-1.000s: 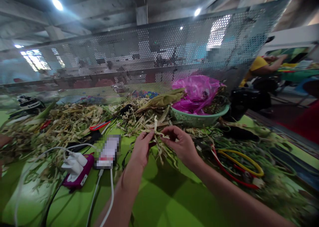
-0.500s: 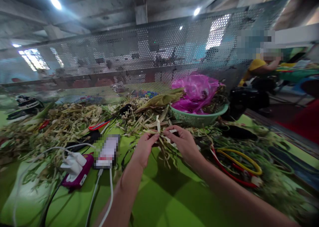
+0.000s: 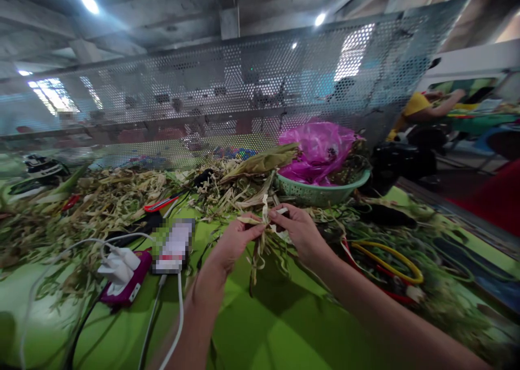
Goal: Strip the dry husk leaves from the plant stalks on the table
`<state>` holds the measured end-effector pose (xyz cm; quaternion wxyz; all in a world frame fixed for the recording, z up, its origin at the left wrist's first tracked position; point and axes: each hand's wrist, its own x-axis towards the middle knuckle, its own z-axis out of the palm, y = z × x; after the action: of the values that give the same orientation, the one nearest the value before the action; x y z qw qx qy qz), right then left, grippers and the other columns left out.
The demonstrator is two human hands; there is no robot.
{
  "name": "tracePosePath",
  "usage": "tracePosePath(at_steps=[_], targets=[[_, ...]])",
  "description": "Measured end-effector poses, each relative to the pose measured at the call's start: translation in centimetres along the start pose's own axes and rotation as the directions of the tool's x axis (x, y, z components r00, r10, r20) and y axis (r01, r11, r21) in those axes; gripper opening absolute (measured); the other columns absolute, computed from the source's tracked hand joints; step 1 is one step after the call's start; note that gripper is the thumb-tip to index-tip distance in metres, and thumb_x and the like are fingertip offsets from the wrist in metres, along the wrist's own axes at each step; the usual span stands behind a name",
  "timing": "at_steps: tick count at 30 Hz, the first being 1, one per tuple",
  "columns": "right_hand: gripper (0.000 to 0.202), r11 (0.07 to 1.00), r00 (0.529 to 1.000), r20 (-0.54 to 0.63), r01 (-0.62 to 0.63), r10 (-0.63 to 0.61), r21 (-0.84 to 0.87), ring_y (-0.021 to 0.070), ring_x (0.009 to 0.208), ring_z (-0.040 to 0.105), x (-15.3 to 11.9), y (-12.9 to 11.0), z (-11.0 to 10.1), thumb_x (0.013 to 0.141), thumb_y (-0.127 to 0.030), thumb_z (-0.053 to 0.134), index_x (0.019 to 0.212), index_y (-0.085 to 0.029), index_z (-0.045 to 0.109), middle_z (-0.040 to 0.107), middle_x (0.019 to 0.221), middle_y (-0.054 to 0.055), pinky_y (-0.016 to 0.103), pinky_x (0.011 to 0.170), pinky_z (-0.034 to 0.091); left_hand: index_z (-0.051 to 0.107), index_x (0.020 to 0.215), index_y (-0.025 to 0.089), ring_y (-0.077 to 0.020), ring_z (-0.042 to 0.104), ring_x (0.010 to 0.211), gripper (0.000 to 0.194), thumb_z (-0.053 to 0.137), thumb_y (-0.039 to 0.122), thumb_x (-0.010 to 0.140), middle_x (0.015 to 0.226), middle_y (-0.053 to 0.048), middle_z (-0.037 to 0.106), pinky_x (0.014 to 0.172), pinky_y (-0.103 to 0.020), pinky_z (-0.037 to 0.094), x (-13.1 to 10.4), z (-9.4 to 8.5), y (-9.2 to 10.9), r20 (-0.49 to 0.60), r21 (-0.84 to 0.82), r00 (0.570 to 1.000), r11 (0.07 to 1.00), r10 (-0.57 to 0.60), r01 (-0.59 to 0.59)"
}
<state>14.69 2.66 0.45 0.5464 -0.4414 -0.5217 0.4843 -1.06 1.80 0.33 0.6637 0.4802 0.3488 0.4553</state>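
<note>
Pale dried corn husk strips (image 3: 265,210) are pinched between my two hands, above the green table. My left hand (image 3: 231,245) closes thumb and fingers on the strips from the left. From the right, my right hand (image 3: 299,230) pinches the same bunch, its fingertips almost touching the left thumb. One short strip end stands upright between the hands. Several curled ends (image 3: 260,261) hang below them. Exactly how the strips cross is hidden by the fingers. Just behind lies a heap of dried husks (image 3: 244,194), with a large whole husk (image 3: 264,161) on top.
Behind to the right is a green basket (image 3: 325,192) holding a pink plastic bag (image 3: 319,148). At left lie a phone (image 3: 174,248), a purple power strip (image 3: 130,289), cables and a red cutter (image 3: 160,203). Yellow-handled pliers (image 3: 390,259) lie right. A perforated screen (image 3: 203,99) stands behind.
My left hand has shifted slightly right, its thumb now nearer the right fingertips. The upright strip end has moved a little right, and the hanging ends have swung.
</note>
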Motion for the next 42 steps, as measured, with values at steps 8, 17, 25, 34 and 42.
tracePosePath(at_steps=[8,17,25,34,42], targets=[[0.038,0.998,1.000,-0.022,0.005,-0.007,-0.068,0.0101,0.054,0.041,0.3,-0.3,-0.3,0.069,-0.054,0.069,0.074,-0.018,0.057,0.051,0.062,-0.003,0.025,0.053,0.032,0.064,0.079,0.014,-0.0112,0.055,0.066,0.032,0.081,0.035,0.061,0.072,0.000,0.063,0.068,-0.025,0.042,0.3,0.1,-0.4,-0.155,-0.024,0.987,0.999,0.041,-0.046],[0.024,0.932,0.977,0.200,0.135,-0.069,-0.337,0.0141,0.064,0.048,-0.3,0.7,0.5,0.074,-0.040,0.065,0.072,-0.018,0.057,0.057,0.067,0.000,0.027,0.060,0.037,0.064,0.077,0.017,-0.0105,0.056,0.066,0.033,0.082,0.038,0.059,0.070,0.001,0.062,0.067,-0.023,0.044,0.7,-0.1,-0.8,-0.299,-0.093,0.948,0.985,0.113,-0.147],[0.022,0.979,0.978,0.207,0.028,0.015,-0.200,0.0101,0.055,0.040,-0.2,-0.1,0.1,0.074,-0.039,0.063,0.070,-0.019,0.055,0.048,0.061,-0.004,0.024,0.053,0.032,0.065,0.076,0.015,-0.0114,0.055,0.059,0.034,0.082,0.038,0.057,0.065,0.000,0.062,0.061,-0.025,0.044,0.6,-0.1,-0.5,-0.295,-0.134,0.955,0.989,0.025,-0.067],[0.025,0.990,0.979,0.203,0.017,0.013,-0.143,0.0123,0.059,0.044,0.4,0.7,-0.2,0.069,-0.041,0.068,0.066,-0.019,0.058,0.051,0.062,-0.003,0.026,0.057,0.036,0.068,0.068,0.017,-0.0147,0.056,0.062,0.018,0.077,0.032,0.064,0.066,-0.004,0.065,0.065,-0.029,0.047,-0.1,0.6,0.4,-0.144,-0.227,0.989,0.972,0.023,-0.055],[0.026,0.956,0.990,0.096,0.126,-0.104,-0.264,0.0135,0.064,0.048,0.2,-0.6,-0.8,0.074,-0.044,0.067,0.080,-0.019,0.064,0.059,0.072,-0.001,0.027,0.062,0.037,0.068,0.083,0.014,-0.0128,0.059,0.067,0.030,0.077,0.035,0.064,0.075,-0.002,0.068,0.066,-0.025,0.046,0.0,0.4,-0.1,-0.194,-0.114,0.981,0.993,0.004,-0.027]])
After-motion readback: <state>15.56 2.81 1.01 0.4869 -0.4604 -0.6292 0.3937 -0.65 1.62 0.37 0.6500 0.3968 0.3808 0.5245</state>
